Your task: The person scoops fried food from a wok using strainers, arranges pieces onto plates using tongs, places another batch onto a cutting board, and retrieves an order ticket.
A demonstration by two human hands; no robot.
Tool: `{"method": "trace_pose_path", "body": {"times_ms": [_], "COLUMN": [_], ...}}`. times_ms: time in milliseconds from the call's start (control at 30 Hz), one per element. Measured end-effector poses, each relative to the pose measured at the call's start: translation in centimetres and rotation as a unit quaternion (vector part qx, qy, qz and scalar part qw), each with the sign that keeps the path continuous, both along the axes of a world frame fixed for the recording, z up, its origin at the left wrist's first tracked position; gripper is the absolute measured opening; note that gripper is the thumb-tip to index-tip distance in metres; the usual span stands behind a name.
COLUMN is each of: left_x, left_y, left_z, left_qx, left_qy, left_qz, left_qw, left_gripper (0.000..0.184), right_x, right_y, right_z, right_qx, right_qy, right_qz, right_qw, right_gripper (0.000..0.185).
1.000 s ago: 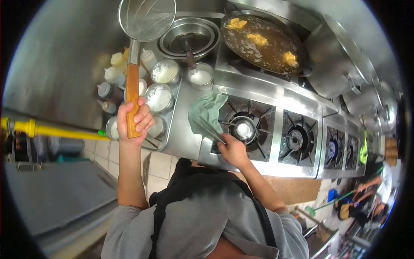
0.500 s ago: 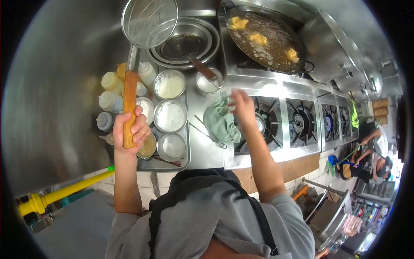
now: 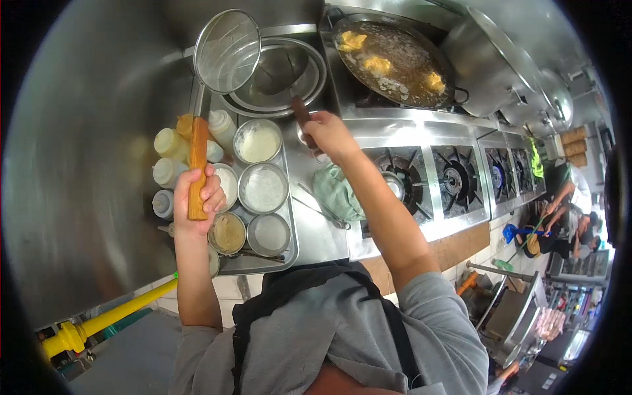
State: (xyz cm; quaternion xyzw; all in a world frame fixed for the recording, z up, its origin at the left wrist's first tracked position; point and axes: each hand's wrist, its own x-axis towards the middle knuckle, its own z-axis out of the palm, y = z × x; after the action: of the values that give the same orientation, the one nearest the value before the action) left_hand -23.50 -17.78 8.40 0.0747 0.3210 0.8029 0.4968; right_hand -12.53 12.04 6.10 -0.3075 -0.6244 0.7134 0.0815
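My left hand (image 3: 199, 199) is wrapped round the wooden handle of a wire strainer (image 3: 228, 52), whose mesh basket is raised at the upper left. The fingers of my right hand (image 3: 324, 135) are closed on the brown handle of a metal spatula (image 3: 289, 71); its blade lies over the nested metal bowls (image 3: 320, 72). Below my right forearm a green cloth (image 3: 337, 192) rests on the steel counter, with metal tongs (image 3: 321, 209) beside it. Three yellow battered pieces (image 3: 377, 65) float in the bubbling oil of a wide pan (image 3: 401, 89).
A tray (image 3: 291, 245) holds several metal tins of powder, with squeeze bottles (image 3: 168, 144) beside it. Gas burners (image 3: 452, 181) run to the right. Large pots (image 3: 490, 62) stand behind. Other people (image 3: 573, 197) are at the far right; a yellow pipe (image 3: 125, 308) is lower left.
My right hand let go of the tongs beside the cloth, moved up and left, and took hold of the spatula handle. The strainer is still in my left hand.
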Motion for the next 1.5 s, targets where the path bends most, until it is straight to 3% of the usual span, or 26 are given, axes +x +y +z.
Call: {"method": "trace_pose_path", "body": {"times_ms": [67,133,167,233,300,433,500,567,667,733,767,833,867,933,967,1033,1100,1167,1300,1367,1433,1500], "left_x": [-0.9,-1.8,-2.3,-2.5,-2.6,-4.7,-5.0,-6.6,-7.2,-7.3,-8.8,-15.3,-19.1,-26.2,-28.2,-29.2,-25.9,-21.0,-12.4,-9.3,-6.4,-3.8], "left_y": [0.2,0.3,0.4,0.7,1.3,3.7,5.3,5.6,6.8,7.7,8.1,8.5,9.0,10.3,11.1,12.3,14.1,15.0,14.6,12.6,9.9,7.0], "left_z": [0.0,0.3,0.5,0.8,0.6,-0.9,-0.2,-0.2,3.8,6.5,6.4,4.8,3.7,1.7,1.2,1.6,2.6,4.3,7.8,9.4,11.3,13.1], "left_qx": [-0.016,-0.033,-0.057,-0.085,-0.133,-0.099,-0.157,-0.149,-0.14,-0.106,-0.103,-0.169,-0.164,-0.27,-0.266,-0.378,-0.397,-0.302,-0.233,-0.164,-0.141,-0.12], "left_qy": [0.012,0.023,0.039,0.054,0.037,-0.011,0.008,0.046,0.075,0.063,0.067,0.12,0.122,0.237,0.238,0.366,0.352,0.41,0.484,0.571,0.599,0.634], "left_qz": [0.0,0.001,-0.006,-0.012,-0.025,-0.108,-0.089,-0.078,-0.028,0.069,0.064,0.169,0.164,0.179,0.176,0.189,0.189,0.119,0.078,0.088,0.131,0.207], "left_qw": [1.0,0.999,0.998,0.995,0.99,0.989,0.984,0.985,0.987,0.99,0.99,0.964,0.965,0.916,0.917,0.829,0.826,0.852,0.84,0.799,0.777,0.735], "left_gripper": [0.023,0.023,0.023,0.023,0.025,0.031,0.034,0.041,0.055,0.071,0.071,0.085,0.085,0.086,0.086,0.081,0.075,0.064,0.048,0.033,0.031,0.028], "right_x": [2.4,5.6,7.2,10.4,13.0,16.5,17.6,19.3,21.4,22.7,23.2,24.4,25.0,25.6,25.6,25.5,25.3,25.1,25.1,24.6,24.4,24.0], "right_y": [-0.4,-1.0,-1.4,-2.3,-2.5,-2.5,-2.4,-2.5,-2.9,-3.0,-2.8,-2.4,-1.5,0.5,1.7,4.3,6.8,9.4,13.6,14.0,14.3,14.9], "right_z": [1.4,2.3,2.9,4.4,5.5,6.6,6.0,6.7,6.9,7.5,7.7,8.2,7.6,8.0,8.7,9.7,10.5,10.9,10.8,11.4,11.4,11.6], "right_qx": [0.044,0.187,0.186,0.312,0.292,0.258,0.239,0.201,0.179,0.153,0.154,0.157,0.205,0.304,0.356,0.426,0.463,0.488,0.514,0.333,0.308,0.211], "right_qy": [0.011,-0.021,-0.019,-0.032,-0.029,-0.017,0.055,0.031,0.04,0.045,0.048,0.047,0.042,-0.026,-0.068,-0.096,-0.161,-0.217,-0.23,-0.2,-0.162,-0.143], "right_qz": [-0.012,-0.017,-0.018,-0.063,-0.079,-0.114,-0.141,-0.141,-0.183,-0.216,-0.222,-0.267,-0.281,-0.314,-0.324,-0.333,-0.318,-0.301,-0.263,-0.255,-0.244,-0.198], "right_qw": [0.999,0.982,0.982,0.947,0.953,0.959,0.959,0.969,0.966,0.963,0.962,0.95,0.937,0.899,0.874,0.836,0.811,0.79,0.783,0.886,0.905,0.947], "right_gripper": [0.028,0.043,0.043,0.051,0.05,0.05,0.05,0.05,0.05,0.05,0.05,0.049,0.049,0.047,0.047,0.047,0.047,0.049,0.048,0.045,0.042,0.033]}}
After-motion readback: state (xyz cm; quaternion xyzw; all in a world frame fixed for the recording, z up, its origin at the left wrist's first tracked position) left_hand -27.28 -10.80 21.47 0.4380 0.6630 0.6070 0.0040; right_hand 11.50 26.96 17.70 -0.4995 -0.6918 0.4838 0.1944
